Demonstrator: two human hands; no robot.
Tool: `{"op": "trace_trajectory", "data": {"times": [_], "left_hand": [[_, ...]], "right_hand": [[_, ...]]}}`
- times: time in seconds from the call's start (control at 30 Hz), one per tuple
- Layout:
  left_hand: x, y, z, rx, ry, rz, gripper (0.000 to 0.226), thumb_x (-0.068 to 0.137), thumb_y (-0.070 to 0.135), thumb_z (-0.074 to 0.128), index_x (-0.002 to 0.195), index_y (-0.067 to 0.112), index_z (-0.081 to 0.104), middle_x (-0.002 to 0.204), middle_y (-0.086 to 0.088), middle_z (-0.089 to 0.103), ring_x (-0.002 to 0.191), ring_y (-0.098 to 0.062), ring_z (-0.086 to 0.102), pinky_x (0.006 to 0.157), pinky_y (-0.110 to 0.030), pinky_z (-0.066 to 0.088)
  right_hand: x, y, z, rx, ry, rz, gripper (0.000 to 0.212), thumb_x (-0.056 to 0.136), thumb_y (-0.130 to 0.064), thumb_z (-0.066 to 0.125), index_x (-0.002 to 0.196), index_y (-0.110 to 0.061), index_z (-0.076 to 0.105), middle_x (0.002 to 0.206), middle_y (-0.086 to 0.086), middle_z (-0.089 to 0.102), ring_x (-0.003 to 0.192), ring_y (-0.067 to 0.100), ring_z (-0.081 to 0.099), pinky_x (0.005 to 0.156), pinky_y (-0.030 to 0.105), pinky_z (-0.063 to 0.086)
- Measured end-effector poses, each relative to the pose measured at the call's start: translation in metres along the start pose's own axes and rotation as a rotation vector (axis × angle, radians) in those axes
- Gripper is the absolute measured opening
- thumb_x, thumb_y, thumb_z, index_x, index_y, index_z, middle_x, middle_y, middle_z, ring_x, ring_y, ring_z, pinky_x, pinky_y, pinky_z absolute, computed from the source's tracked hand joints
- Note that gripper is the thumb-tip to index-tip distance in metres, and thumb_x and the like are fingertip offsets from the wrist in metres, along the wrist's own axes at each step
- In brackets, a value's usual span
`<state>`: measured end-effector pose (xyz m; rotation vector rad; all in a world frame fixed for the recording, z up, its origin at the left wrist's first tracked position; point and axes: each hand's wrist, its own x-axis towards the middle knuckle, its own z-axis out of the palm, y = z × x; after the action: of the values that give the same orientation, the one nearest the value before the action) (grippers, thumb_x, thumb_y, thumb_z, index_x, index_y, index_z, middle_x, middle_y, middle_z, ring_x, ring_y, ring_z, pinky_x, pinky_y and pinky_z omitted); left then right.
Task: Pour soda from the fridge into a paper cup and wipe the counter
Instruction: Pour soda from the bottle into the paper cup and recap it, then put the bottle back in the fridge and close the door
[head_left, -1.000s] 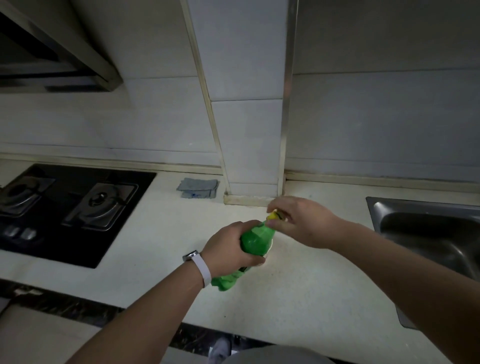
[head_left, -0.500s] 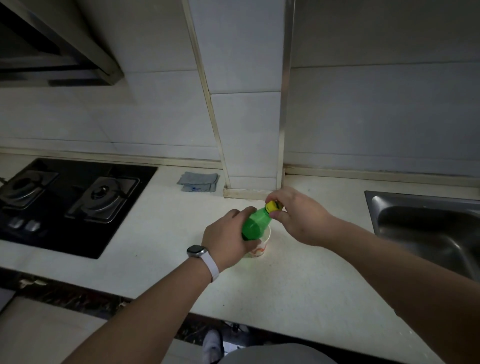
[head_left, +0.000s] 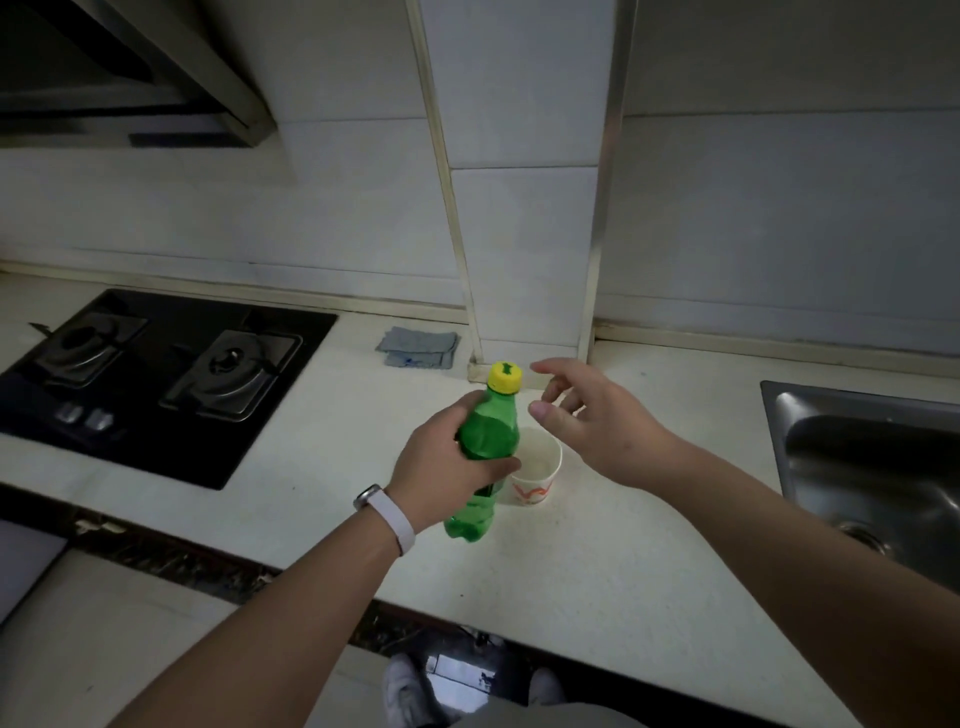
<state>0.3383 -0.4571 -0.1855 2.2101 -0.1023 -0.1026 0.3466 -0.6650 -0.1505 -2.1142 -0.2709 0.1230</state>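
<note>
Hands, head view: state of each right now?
Left hand: closed around the green soda bottle, yellow cap on.
Right hand: open, empty, fingers spread beside the cap, above the paper cup.

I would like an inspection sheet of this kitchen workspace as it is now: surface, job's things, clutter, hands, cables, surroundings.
Surface: pale counter, no spill visible in this dim light.
Job's things: green soda bottle with yellow cap on; paper cup stands just right of the bottle, contents not clear; folded grey cloth lies by the wall.
Clutter: nothing seen.
Hands: left hand grips the bottle's middle; right hand is open, beside the cap, not touching it.
Cables: nothing seen.
Surroundings: gas hob on the left, steel sink on the right, range hood above, tiled wall behind.
</note>
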Motion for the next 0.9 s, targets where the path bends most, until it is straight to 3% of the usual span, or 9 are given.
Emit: {"op": "trace_trajectory", "data": {"times": [0.13,0.23,0.4,0.5,0.63,0.8,0.9], "left_hand": [[-0.003,-0.004,-0.028,-0.196,0.069,-0.015,0.067,0.064,0.032,0.089,0.123,0.040,0.058,0.104,0.017,0.071,0.099,-0.005,0.067,0.090,-0.035,0.057],[-0.007,-0.003,-0.056,-0.303,0.141,-0.016,0.057,0.066,0.024,0.090,0.116,0.034,0.063,0.100,0.012,0.073,0.095,-0.008,0.068,0.082,-0.030,0.058],[-0.016,-0.007,-0.108,-0.418,0.261,-0.001,0.044,0.070,0.008,0.087,0.106,0.024,0.066,0.095,0.003,0.073,0.089,-0.012,0.068,0.075,-0.024,0.055],[-0.023,-0.019,-0.140,-0.429,0.333,0.009,0.045,0.069,0.007,0.087,0.104,0.029,0.066,0.096,0.004,0.073,0.090,-0.013,0.068,0.078,-0.027,0.057],[-0.034,-0.043,-0.186,-0.420,0.416,-0.017,0.052,0.069,0.008,0.088,0.113,0.021,0.064,0.100,0.002,0.073,0.095,-0.015,0.069,0.079,-0.028,0.058],[-0.057,-0.084,-0.257,-0.429,0.493,-0.060,0.052,0.071,0.006,0.086,0.116,0.016,0.062,0.103,-0.006,0.072,0.095,-0.021,0.070,0.079,-0.031,0.059],[-0.076,-0.114,-0.307,-0.419,0.532,-0.071,0.050,0.071,0.009,0.087,0.114,0.018,0.064,0.104,-0.005,0.073,0.097,-0.023,0.070,0.084,-0.039,0.059]], "right_hand": [[0.004,0.011,0.034,0.233,-0.004,0.208,0.018,0.098,-0.034,0.052,0.112,-0.027,0.062,0.095,-0.003,0.063,0.078,0.014,0.063,0.077,0.035,0.052],[0.008,0.011,0.074,0.444,-0.020,0.393,0.019,0.099,-0.029,0.051,0.102,-0.020,0.068,0.097,0.007,0.069,0.080,0.018,0.063,0.069,0.033,0.051],[0.024,-0.009,0.135,0.748,-0.207,0.565,0.032,0.101,-0.039,0.048,0.114,-0.014,0.063,0.113,0.015,0.069,0.104,0.029,0.067,0.084,0.041,0.055],[0.038,-0.029,0.163,0.880,-0.378,0.585,0.042,0.100,-0.046,0.044,0.125,-0.016,0.060,0.116,0.012,0.070,0.107,0.027,0.068,0.089,0.041,0.053],[0.060,-0.069,0.204,0.916,-0.499,0.582,0.042,0.101,-0.046,0.042,0.123,-0.017,0.062,0.116,0.011,0.071,0.106,0.027,0.068,0.097,0.043,0.050],[0.086,-0.124,0.269,0.852,-0.590,0.534,0.038,0.099,-0.040,0.048,0.122,-0.016,0.065,0.115,0.012,0.072,0.095,0.023,0.069,0.087,0.038,0.051],[0.100,-0.164,0.314,0.837,-0.654,0.507,0.034,0.098,-0.035,0.051,0.122,-0.015,0.065,0.116,0.014,0.071,0.099,0.026,0.070,0.089,0.038,0.052]]}}
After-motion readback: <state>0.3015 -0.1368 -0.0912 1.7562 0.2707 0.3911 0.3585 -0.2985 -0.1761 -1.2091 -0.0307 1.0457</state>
